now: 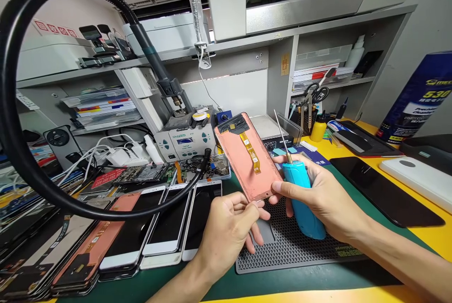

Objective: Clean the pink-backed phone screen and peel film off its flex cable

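Observation:
A phone screen [236,157] is tilted up with its salmon-pink back facing me. A gold flex cable [250,152] hangs across that back, and black tape covers its top end. My right hand [310,187] is closed around a blue handheld tool [300,199] with a long thin metal shaft pointing up. The thumb of the same hand presses on the screen's lower right corner. At the screen's bottom edge, my left hand [235,223] is closed in a pinch; what lies between its fingertips is too small to make out. Below both hands is a grey perforated mat [282,256].
Several phone screens [165,223] lie in rows at the left. A thick black hose [10,105] loops across the left side. Behind stands a control station [187,143] beside a tray of parts [222,166]. A black phone screen [381,190] lies at the right, near a blue can [420,100].

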### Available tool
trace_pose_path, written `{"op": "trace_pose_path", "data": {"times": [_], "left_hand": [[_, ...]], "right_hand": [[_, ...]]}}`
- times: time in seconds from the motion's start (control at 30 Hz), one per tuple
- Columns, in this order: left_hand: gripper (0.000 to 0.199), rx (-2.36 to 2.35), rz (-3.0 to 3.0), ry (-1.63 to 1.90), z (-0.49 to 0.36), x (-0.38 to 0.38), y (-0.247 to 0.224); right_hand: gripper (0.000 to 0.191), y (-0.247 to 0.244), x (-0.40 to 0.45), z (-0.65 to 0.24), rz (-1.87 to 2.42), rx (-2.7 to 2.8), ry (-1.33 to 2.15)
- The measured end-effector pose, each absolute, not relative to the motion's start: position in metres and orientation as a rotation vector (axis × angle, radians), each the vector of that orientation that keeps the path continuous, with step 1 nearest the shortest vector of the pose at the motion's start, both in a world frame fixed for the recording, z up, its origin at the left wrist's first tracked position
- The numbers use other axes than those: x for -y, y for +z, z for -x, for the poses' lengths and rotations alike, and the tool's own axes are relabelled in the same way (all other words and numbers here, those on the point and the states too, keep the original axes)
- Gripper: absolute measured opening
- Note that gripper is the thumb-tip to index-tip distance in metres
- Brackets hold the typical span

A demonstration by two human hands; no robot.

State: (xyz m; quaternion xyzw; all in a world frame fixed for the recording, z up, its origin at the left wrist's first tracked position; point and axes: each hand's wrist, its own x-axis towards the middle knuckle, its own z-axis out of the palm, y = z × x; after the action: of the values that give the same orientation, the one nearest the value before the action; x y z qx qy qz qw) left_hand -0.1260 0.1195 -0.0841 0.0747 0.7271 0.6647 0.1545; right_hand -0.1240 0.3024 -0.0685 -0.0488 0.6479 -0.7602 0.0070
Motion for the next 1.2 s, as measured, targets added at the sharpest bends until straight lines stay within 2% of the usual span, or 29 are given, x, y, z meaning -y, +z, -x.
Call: {"op": "trace_pose_path", "data": {"times": [0.53, 0.8, 0.93, 1.2], "left_hand": [[0.029, -2.036, -0.25, 1.935, 0.125, -0.119, -0.08], [0.029, -2.141, -0.182, 2.108, 0.13, -0.111, -0.085], [0.036, -2.173, -0.163, 2.084, 0.133, -0.11, -0.086], [0.031, -2.211, -0.149, 2.05, 0.133, -0.109, -0.086]], "right_hand": [[0.051, -0.068, -0.303, 0.126, 0.173, -2.051, -2.383], [0.049, -0.069, -0.305, 0.124, 0.193, -2.165, -2.308], [0.048, -0.071, -0.305, 0.124, 0.215, -2.245, -2.259], [0.044, -0.07, -0.304, 0.123, 0.221, -2.333, -2.257]]}}
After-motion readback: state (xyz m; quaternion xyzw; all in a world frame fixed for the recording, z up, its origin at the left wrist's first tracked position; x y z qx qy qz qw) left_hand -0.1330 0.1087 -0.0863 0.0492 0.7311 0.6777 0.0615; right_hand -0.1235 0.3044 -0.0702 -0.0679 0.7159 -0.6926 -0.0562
